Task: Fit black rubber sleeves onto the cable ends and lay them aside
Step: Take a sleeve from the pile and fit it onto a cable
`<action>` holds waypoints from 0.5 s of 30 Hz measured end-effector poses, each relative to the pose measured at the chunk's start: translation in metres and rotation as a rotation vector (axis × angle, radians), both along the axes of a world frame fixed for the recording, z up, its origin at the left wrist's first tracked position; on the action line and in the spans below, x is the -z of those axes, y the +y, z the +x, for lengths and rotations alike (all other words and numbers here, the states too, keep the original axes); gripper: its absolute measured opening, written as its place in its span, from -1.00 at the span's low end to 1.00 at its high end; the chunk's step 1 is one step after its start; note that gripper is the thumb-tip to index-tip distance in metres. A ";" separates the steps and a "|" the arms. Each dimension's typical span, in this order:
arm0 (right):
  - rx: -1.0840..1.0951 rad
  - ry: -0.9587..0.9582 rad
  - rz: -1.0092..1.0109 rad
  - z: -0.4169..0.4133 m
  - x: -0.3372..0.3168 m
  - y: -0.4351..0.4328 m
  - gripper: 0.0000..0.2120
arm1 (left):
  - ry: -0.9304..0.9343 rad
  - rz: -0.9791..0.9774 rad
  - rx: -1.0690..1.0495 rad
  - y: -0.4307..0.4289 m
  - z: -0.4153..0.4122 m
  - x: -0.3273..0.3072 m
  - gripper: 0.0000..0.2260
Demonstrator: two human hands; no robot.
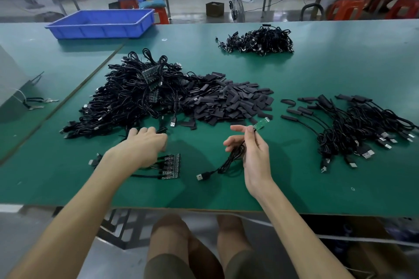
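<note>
Right hand [249,152] raised over the green table [294,188], thumb and a finger pinching a black cable [229,161] just below its bare green board [261,123], the other fingers spread loose; the slack loops down to a plug [201,176] lying on the table. Left hand [145,142] at the near edge of the tangled cable heap [131,97], fingers bent down among the wires, grip hidden, cannot tell. Sleeve pile [226,99] lies just beyond the board; sleeved cables [362,124] lie well to the right.
</note>
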State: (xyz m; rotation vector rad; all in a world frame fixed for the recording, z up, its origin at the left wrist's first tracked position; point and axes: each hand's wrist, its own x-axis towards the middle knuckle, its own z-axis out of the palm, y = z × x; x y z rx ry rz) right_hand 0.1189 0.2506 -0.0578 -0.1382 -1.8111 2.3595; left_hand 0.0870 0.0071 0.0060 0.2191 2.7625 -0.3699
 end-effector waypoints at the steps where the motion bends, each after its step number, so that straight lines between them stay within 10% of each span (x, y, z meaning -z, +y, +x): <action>1: -0.002 0.001 0.006 0.000 0.000 0.000 -0.60 | -0.016 0.040 0.001 0.003 -0.004 -0.003 -0.63; 7: -0.007 0.018 0.041 0.000 0.001 0.002 -0.59 | 0.269 0.555 0.044 0.036 -0.039 0.010 -0.77; 15: -0.057 0.003 0.106 -0.001 0.003 0.001 -0.62 | 0.348 0.625 -0.067 0.047 -0.069 0.038 -0.83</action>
